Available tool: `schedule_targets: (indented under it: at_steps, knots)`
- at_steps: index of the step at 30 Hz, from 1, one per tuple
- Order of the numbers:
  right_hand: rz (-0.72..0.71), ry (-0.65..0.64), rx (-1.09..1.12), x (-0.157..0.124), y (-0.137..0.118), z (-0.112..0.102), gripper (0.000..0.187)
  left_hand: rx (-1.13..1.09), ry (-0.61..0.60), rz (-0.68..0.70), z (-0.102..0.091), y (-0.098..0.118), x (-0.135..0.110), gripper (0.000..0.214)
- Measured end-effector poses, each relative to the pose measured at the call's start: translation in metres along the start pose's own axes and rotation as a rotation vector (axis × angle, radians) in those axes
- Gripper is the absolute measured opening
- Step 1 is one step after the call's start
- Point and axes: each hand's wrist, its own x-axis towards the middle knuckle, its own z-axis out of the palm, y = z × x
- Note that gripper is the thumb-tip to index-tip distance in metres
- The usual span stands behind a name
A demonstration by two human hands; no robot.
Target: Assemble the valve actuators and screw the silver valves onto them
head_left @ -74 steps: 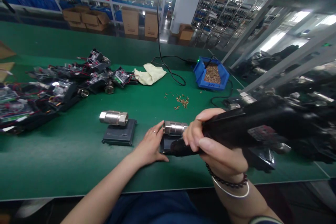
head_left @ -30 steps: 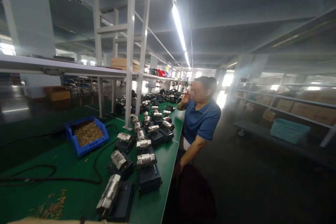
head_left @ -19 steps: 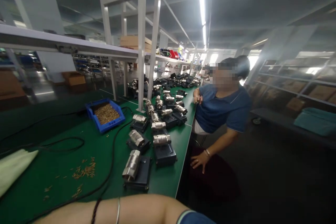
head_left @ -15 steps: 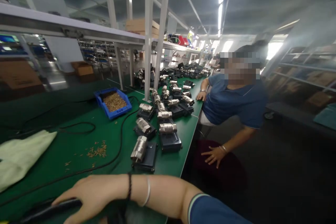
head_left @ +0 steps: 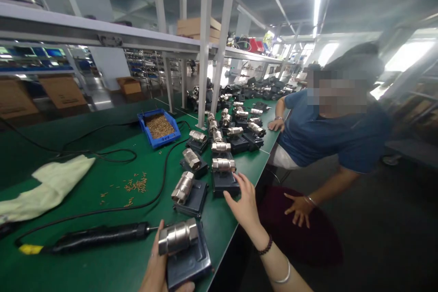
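Observation:
My left hand (head_left: 154,270) is at the table's near edge, closed round the black base of a valve unit (head_left: 186,255) with a shiny metal fitting on top. With fingers spread, my right hand (head_left: 243,200) stretches forward, its fingertips touching the black base of another valve unit (head_left: 224,179). A third unit (head_left: 187,191) sits just left of it. The black electric screwdriver (head_left: 99,237) lies flat on the green table (head_left: 102,210), left of my left hand, with its cable trailing away.
More valve units (head_left: 222,139) run in a row along the table's right edge. A blue bin of small brass screws (head_left: 159,125), loose screws (head_left: 137,185) and a pale cloth (head_left: 51,187) lie further left. A co-worker in a blue shirt (head_left: 328,132) leans a hand on a dark stool (head_left: 301,232).
The view swung right to the co-worker and partly back. My right hand let go of the screwdriver, now lying on the table, and reached to a unit. My left hand holds another unit.

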Motion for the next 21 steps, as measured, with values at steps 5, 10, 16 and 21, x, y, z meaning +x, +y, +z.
schedule_targets:
  at_steps: [5,10,16,21]
  knots:
    - [0.071,-0.122,0.022,0.008,0.019,0.01,0.049,-0.096,-0.079,0.056,0.038,0.031,0.04,0.082]
    - [0.088,-0.209,0.104,0.021,0.036,-0.001,0.051,-0.123,-0.082,-0.011,0.065,0.07,0.067,0.076]
    - [0.104,-0.188,0.197,0.035,0.059,-0.006,0.053,-0.168,-0.133,-0.003,0.068,0.084,0.098,0.083]
    - [0.131,-0.084,0.208,0.033,0.048,-0.007,0.05,-0.145,-0.069,-0.024,0.08,0.081,0.096,0.09]
